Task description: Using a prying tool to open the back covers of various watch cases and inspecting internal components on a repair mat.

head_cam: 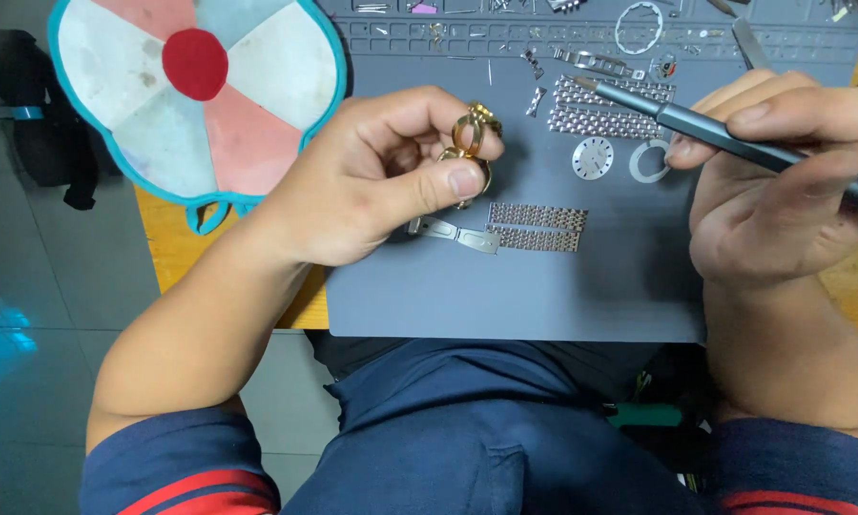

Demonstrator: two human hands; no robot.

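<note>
No packages, labels, signs or screens visible at this moment.
</note>
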